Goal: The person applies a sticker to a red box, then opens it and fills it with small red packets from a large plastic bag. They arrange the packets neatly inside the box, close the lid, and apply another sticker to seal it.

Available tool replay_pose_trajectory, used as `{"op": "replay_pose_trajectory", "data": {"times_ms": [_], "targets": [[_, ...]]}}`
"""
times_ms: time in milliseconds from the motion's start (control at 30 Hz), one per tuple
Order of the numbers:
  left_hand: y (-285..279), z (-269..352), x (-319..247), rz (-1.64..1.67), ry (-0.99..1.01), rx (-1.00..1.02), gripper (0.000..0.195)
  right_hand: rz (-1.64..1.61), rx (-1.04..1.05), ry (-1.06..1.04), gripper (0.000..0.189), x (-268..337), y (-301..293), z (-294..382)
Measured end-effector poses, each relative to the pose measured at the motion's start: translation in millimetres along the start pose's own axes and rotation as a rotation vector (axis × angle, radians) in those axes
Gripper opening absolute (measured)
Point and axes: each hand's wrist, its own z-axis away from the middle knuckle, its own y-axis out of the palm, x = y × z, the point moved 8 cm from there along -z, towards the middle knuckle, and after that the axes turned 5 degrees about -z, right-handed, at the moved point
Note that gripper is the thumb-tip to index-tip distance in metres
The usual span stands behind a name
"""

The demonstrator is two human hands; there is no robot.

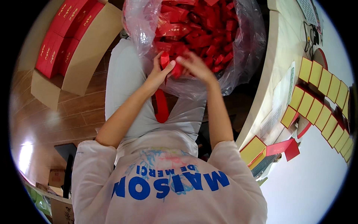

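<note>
My left hand (158, 73) holds a small red piece (164, 60), folded paper or card by its look, upright between thumb and fingers. Below that hand, a long red strip (161, 107) with a rounded end hangs between my thighs; whether it joins the held piece is hidden. My right hand (197, 66) is motion-blurred, close to the left one and over the near edge of a clear plastic bag (251, 53). Its fingertips are by a blurred red piece (176, 71), and I cannot make out a grip. Many small red packets (207, 36) fill the bag.
To the left, an open cardboard carton (92, 42) holds red boxes (53, 53) with gold writing. On the right runs a pale counter (265, 72) bearing printed paper (279, 98), rows of yellow-faced red boxes (316, 109) and an opened red box (282, 148). Cables (309, 39) lie farther back.
</note>
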Motion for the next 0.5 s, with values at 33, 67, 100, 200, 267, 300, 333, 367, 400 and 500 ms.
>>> {"op": "replay_pose_trajectory", "data": {"times_ms": [33,67,100,200,267,300,333,367,400,500], "targets": [[4,0,0,0.000,-0.002,0.018,0.091,-0.079,0.054,-0.004,0.081,-11,16,10],[9,1,4,-0.006,-0.036,0.088,0.091,-0.127,0.049,-0.085,0.071,-19,29,16],[12,2,8,-0.014,-0.069,0.151,0.090,-0.175,0.052,-0.167,0.063,-19,37,19],[13,3,6,-0.274,0.056,0.204,0.079,-0.003,-0.271,-0.090,0.048,-27,-1,12],[22,10,6,-0.193,-0.042,0.215,0.078,0.281,-0.689,-0.119,0.043,-22,-48,8],[21,14,9,-0.109,-0.139,0.206,0.076,0.410,-0.893,-0.161,0.041,-10,-59,12],[23,14,5,-0.108,-0.136,0.209,0.076,0.491,-0.959,-0.046,0.038,-19,-73,5],[24,14,3,-0.070,-0.167,0.202,0.074,0.493,-0.963,-0.048,0.038,-25,-82,-1],[21,14,5,-0.029,-0.199,0.183,0.073,0.587,-0.937,0.043,0.037,-32,-85,-10],[25,13,6,0.020,-0.231,0.225,0.069,0.690,-0.882,0.137,0.030,-43,-95,-19]]}}
